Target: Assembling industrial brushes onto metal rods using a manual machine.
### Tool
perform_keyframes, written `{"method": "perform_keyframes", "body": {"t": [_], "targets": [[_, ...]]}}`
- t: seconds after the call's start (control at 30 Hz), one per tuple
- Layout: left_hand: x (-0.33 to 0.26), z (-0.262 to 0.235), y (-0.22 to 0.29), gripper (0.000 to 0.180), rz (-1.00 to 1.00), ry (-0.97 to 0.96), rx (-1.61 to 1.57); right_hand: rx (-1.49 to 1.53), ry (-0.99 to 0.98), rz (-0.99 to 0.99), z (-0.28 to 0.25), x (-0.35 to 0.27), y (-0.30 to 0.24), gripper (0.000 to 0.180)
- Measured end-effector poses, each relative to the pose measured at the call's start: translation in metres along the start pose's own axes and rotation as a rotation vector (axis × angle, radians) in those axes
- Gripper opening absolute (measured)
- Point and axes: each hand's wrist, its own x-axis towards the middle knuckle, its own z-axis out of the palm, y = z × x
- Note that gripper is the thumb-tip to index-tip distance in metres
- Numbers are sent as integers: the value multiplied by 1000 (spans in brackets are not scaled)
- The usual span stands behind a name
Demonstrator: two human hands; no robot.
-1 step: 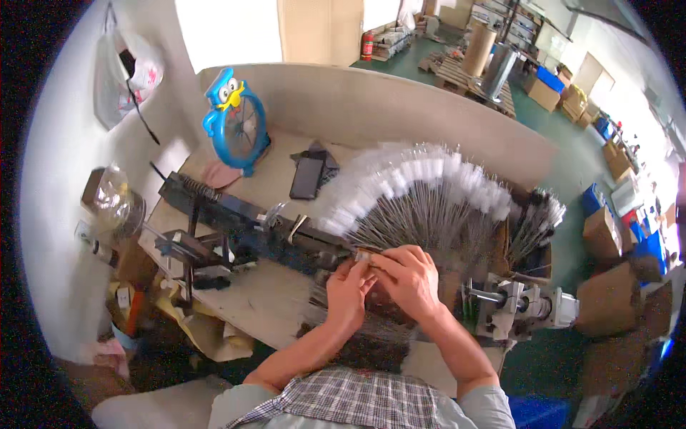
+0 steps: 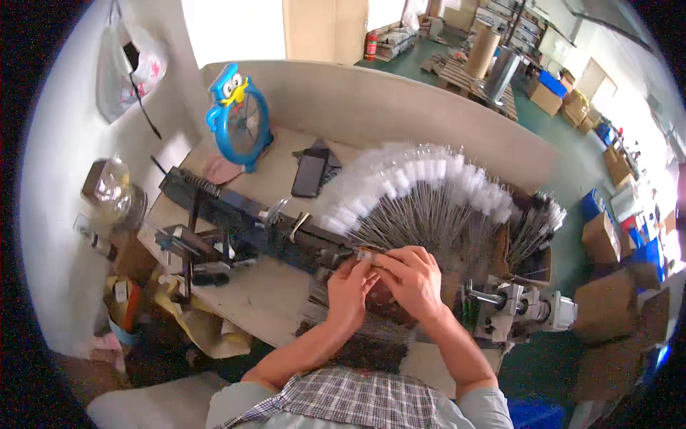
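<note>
My left hand (image 2: 348,289) and my right hand (image 2: 413,280) meet at the right end of a long dark bench machine (image 2: 250,218). Both have their fingers closed in a pinch around a small pale piece (image 2: 366,255); its kind is too small to make out. Just beyond the hands, a wide fan of brushes (image 2: 436,171) with white bristle heads and thin wire stems lies on the bench. Loose wire-like strands (image 2: 314,311) lie beside my left wrist. A dark brown surface lies below my hands, partly hidden by them.
A grey motorised unit with a shaft (image 2: 522,304) stands at the right. Behind it, a box holds darker brushes (image 2: 539,222). A blue cartoon-bird fan (image 2: 243,125) and a black phone (image 2: 309,175) are on the far bench, against a low partition (image 2: 321,86).
The view has shifted slightly. My hands stay together at the same spot, with the fingers moved only a little around the small piece.
</note>
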Motion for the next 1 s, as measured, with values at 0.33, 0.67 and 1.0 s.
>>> {"method": "perform_keyframes", "body": {"t": [0.33,0.67,1.0], "targets": [[3,-7,-3,11,-63,31,-47,33,-43,7,0,7,-12,28],[7,-9,-5,13,-84,9,-123,46,36,75,12,3,-11,35],[5,-11,-8,12,-9,-1,-108,-72,103,27,8,0,-13,29]]}}
